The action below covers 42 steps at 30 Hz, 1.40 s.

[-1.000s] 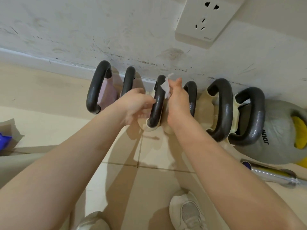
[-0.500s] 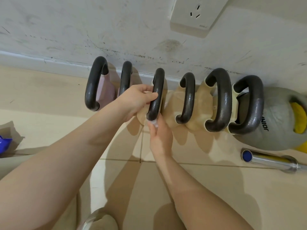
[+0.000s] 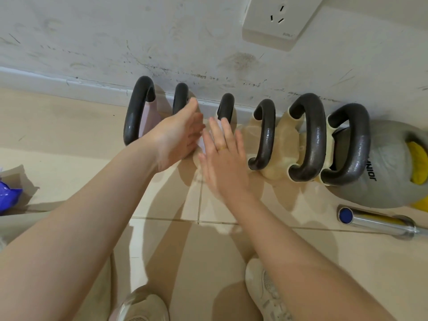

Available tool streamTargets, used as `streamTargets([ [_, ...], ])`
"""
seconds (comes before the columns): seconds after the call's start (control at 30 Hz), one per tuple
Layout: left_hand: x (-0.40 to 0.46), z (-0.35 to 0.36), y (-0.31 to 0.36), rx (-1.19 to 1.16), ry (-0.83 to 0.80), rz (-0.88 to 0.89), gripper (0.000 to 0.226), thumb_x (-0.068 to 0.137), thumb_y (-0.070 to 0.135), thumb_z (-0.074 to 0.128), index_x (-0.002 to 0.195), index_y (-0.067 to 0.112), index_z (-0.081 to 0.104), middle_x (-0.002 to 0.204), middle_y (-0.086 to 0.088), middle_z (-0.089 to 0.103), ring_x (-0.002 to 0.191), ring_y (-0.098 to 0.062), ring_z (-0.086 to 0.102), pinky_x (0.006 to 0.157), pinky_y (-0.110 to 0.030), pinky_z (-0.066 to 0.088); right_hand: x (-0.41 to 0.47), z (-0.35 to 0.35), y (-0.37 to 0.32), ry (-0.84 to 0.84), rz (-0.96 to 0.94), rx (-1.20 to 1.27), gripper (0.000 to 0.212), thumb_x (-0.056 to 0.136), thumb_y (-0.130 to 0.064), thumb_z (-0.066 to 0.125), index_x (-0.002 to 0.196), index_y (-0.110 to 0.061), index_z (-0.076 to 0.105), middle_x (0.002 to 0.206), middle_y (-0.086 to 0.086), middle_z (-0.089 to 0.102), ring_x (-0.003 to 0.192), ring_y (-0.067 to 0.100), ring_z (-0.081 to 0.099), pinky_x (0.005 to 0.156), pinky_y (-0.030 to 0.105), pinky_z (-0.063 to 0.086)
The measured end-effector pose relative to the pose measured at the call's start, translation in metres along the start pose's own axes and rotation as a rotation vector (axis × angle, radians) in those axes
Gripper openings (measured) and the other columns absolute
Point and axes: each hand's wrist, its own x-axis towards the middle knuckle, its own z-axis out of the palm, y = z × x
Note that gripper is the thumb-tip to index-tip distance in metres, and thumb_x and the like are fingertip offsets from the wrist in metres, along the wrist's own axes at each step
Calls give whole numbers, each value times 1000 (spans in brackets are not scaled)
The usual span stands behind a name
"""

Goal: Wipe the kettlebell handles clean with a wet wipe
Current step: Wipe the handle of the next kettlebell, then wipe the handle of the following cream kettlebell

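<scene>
Head view: both the left hand [image 3: 178,137] and right hand [image 3: 222,156] are flat and open, the wipe [image 3: 201,142] pressed between them; three handles [image 3: 310,135] beyond the right hand probably remain.

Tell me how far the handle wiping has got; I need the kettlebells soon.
Done: cannot be judged, though the three right-hand handles glisten. In hand: both hands meet at the third handle from the left, the left hand and right hand flat with fingers extended, the wet wipe showing between them. Left: uncertain; the two leftmost handles show less sheen.
</scene>
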Motion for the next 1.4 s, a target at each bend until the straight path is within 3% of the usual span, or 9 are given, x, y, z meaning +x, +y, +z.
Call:
streamTargets([
  [0.1,-6,-5,3,-25,42,9,63,95,57,19,141,18,36,146,-1,43,135,-15,38,112,-32,27,4,-8,4,-132,-293,-397,45,87,-21,30,109,-8,66,122,12,62,131,29,43,113,47,8],
  [0.23,-8,-14,3,55,98,30,70,94,59,23,142,10,37,147,-12,42,137,-23,37,117,-39,22,-14,-6,0,-421,-715,-926,47,94,-28,27,128,-10,54,131,13,55,130,36,38,111,59,-3],
  [0.47,-5,-19,-7,33,148,11,63,97,52,25,134,7,47,127,-10,61,119,-24,55,110,-38,37,-7,-6,0,-360,-686,-998,46,92,-28,33,127,-7,56,134,17,54,131,34,39,114,55,2],
  [0.7,-6,-4,-15,-13,200,45,37,100,26,36,126,5,53,106,-6,65,88,-19,59,92,-29,47,-16,-6,33,-59,-433,-394,45,94,-20,34,135,-6,38,146,9,41,138,23,27,114,38,17],
  [0.83,2,6,-14,63,214,44,33,95,23,45,122,10,59,117,-3,66,112,-22,57,96,-31,44,-2,-20,27,-341,130,566,64,99,-19,36,149,-18,-4,152,-16,-10,136,-2,-2,109,16,11],
  [0.97,5,20,-18,91,145,98,27,98,18,39,114,13,60,100,-4,67,88,-16,63,89,-30,47,-5,-15,-1,-282,594,1312,52,102,-23,29,149,-20,8,152,-10,22,135,1,24,105,5,24],
  [1.1,9,23,-20,136,184,179,24,96,13,44,113,12,61,79,-1,59,62,-4,54,65,-16,49,11,-20,11,-266,711,1399,32,102,-29,29,122,-19,51,112,2,61,105,10,56,93,21,45],
  [1.2,11,26,-26,185,230,236,23,94,14,50,114,10,60,81,0,59,58,0,54,49,-7,43,4,-24,4,-237,713,1299,26,101,-24,29,112,-24,53,100,-5,62,92,2,56,83,18,44],
  [1.4,8,27,-27,355,261,247,27,96,20,46,117,16,61,85,4,62,74,-8,55,69,-20,44,-32,-65,46,-399,599,1188,28,100,-27,37,118,-21,58,121,-7,61,109,-2,54,100,15,40],
])
